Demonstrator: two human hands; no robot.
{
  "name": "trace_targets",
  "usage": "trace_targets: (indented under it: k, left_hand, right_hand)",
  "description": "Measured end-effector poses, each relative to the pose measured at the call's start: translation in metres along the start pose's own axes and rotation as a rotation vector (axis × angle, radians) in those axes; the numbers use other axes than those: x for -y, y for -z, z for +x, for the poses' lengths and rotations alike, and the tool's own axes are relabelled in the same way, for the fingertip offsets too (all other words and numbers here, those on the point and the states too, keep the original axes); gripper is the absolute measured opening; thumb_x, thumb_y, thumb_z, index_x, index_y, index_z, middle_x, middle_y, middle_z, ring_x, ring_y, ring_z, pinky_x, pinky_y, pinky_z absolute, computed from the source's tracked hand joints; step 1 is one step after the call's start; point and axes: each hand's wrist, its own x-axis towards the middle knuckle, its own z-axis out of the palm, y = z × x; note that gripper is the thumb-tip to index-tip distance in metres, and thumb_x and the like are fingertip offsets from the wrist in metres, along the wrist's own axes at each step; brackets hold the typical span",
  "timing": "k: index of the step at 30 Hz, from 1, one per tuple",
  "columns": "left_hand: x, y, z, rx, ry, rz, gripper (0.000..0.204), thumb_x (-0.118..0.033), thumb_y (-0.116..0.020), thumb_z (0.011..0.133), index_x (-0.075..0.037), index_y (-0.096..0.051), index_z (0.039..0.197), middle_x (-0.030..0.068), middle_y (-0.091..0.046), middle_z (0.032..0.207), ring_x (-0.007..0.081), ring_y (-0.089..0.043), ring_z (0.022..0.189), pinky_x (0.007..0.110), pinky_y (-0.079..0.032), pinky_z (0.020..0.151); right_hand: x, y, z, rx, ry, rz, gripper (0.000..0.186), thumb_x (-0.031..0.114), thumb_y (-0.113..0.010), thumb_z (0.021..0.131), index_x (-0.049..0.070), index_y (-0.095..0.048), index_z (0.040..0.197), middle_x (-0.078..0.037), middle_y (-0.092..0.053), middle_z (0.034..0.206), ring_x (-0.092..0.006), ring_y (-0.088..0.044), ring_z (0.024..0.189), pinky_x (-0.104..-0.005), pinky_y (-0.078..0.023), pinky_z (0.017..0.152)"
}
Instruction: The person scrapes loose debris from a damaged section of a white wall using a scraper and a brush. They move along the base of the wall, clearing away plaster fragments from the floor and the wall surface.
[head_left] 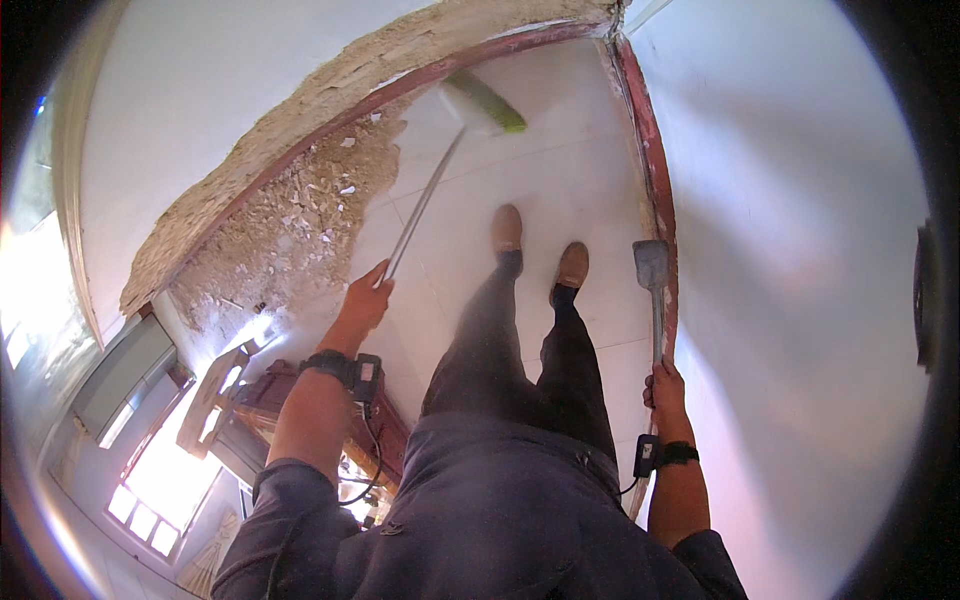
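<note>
Head view: left hand [367, 300] wrapped round a silver-handled green broom [424, 205], far left, probably light, grip up high; right hand [667, 392] clamped on a grey metal flat-bladed scraper [652, 268], right, likely stiff.

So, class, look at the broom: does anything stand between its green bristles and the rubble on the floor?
Nothing visible does. The left hand grips the broom by its handle, and between the green bristles and the rubble I can see just pale tiled floor.
</note>
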Motion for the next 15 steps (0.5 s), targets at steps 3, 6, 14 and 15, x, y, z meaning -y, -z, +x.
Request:
trace_targets:
  k: [3, 6, 14, 15]
  left_hand:
    - [0.011, 0.01, -0.034, -0.021, 0.196, -0.186, 0.047, -0.022, -0.052, 0.09, -0.017, -0.045, 0.137, 0.0005, -0.046, 0.057, 0.0102, -0.043, 0.046, 0.028, -0.04, 0.041]
    - [0.014, 0.004, -0.068, -0.114, 0.279, -0.281, 0.048, -0.022, -0.051, 0.091, -0.014, -0.043, 0.138, -0.0005, -0.043, 0.056, 0.0101, -0.041, 0.044, 0.028, -0.037, 0.037]
    - [0.009, -0.036, -0.1, -0.019, -0.44, 0.271, 0.048, -0.021, -0.046, 0.093, -0.009, -0.038, 0.138, 0.0268, -0.063, 0.101, 0.0403, -0.061, 0.096, 0.044, -0.046, 0.086]
    - [-0.008, -0.044, -0.087, 0.057, -0.404, 0.325, 0.047, -0.023, -0.046, 0.093, -0.01, -0.038, 0.137, 0.0267, -0.062, 0.099, 0.0418, -0.06, 0.094, 0.046, -0.046, 0.084]
  right_hand:
    - [0.002, -0.006, 0.0, 0.01, -0.048, -0.023, 0.039, 0.023, -0.05, 0.094, 0.011, -0.048, 0.132, 0.0, -0.045, 0.061, -0.0095, -0.038, 0.041, -0.0236, -0.031, 0.034]
    - [0.005, -0.011, -0.005, 0.057, -0.021, 0.0, 0.039, 0.023, -0.05, 0.094, 0.012, -0.049, 0.131, 0.0, -0.045, 0.061, -0.0098, -0.038, 0.041, -0.0241, -0.031, 0.035]
    - [0.002, -0.009, -0.003, 0.062, 0.001, -0.028, 0.032, 0.022, -0.047, 0.095, 0.011, -0.051, 0.125, 0.0, -0.044, 0.06, -0.0104, -0.038, 0.039, -0.0238, -0.029, 0.034]
    - [0.002, -0.008, -0.003, 0.055, 0.004, -0.029, 0.032, 0.022, -0.047, 0.095, 0.011, -0.051, 0.125, 0.0, -0.044, 0.06, -0.0104, -0.038, 0.039, -0.0238, -0.029, 0.034]
